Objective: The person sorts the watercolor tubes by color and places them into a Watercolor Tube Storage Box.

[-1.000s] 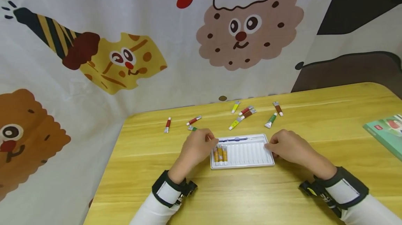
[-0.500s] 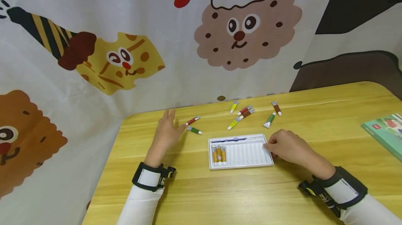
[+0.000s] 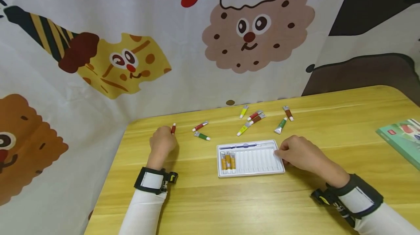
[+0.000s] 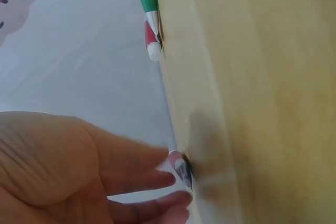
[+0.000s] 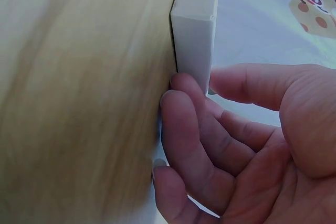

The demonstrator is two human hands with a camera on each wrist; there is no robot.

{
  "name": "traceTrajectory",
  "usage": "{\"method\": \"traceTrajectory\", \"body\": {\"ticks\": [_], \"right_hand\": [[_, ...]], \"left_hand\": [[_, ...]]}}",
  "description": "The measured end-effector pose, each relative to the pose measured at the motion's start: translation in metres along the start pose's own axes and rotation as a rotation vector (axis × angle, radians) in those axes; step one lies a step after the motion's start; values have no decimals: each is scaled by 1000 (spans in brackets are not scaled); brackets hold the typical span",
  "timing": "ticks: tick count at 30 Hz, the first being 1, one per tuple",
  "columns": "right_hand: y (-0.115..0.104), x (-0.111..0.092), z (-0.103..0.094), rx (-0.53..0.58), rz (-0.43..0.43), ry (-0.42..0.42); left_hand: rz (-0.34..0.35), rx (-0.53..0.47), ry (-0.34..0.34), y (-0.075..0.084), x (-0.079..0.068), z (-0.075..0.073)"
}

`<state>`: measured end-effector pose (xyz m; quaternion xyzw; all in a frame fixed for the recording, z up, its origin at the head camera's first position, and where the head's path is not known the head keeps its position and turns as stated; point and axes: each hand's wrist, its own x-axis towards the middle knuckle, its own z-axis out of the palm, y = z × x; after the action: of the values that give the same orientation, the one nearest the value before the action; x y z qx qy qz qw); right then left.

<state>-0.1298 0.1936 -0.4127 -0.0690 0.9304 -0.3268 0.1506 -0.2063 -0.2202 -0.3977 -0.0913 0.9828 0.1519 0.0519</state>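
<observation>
My left hand [image 3: 163, 142] reaches down at a small red paint tube [image 3: 173, 128] lying at the far left of the table. In the left wrist view, thumb and fingers stand apart at its near end, and the red tube [image 4: 181, 169] shows just past the fingertips. My right hand [image 3: 300, 153] pinches the right edge of a white plastic tray [image 3: 280, 162]; the right wrist view shows the thumb on one face of the tray [image 5: 193, 40] and a finger on the other. Several orange-yellow tubes [image 3: 228, 162] fill the tray's left slots, below a thin brush [image 3: 241, 146].
A red tube [image 3: 200, 126] and a green tube [image 3: 202, 136] lie between the left hand and the tray. Behind the tray are several yellow, red, brown and green tubes [image 3: 280, 126]. A green box [image 3: 401, 138] stands at right; a printed curtain [image 3: 183, 81] borders the table's back.
My left hand has moved from the tray's left side out to the far-left red tube, its fingers spread midway and now lowered. My right hand stays on the tray's edge.
</observation>
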Motion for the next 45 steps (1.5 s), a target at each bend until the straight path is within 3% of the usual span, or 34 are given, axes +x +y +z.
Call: {"method": "traceTrajectory", "body": {"ticks": [18, 25, 31, 34, 40, 42, 45], "right_hand": [[-2, 0, 0, -5, -5, -3], [-3, -1, 0, -11, -14, -1], [-3, -1, -1, -12, -19, -3], [-3, 0, -1, -12, -17, -5], [-3, 0, -2, -11, -15, -3], [-3, -1, -2, -11, -15, 0], [-3, -1, -1, -10, -15, -1]], "left_hand": [[42, -70, 4, -9, -1, -1], [126, -163, 6, -13, -3, -7], [148, -213, -111, -14, -9, -22], [163, -189, -190, -13, -12, -27], [256, -125, -330, -12, -15, -29], [274, -116, -352, -10, -16, -28], [258, -93, -329, -6, -17, -25]]}}
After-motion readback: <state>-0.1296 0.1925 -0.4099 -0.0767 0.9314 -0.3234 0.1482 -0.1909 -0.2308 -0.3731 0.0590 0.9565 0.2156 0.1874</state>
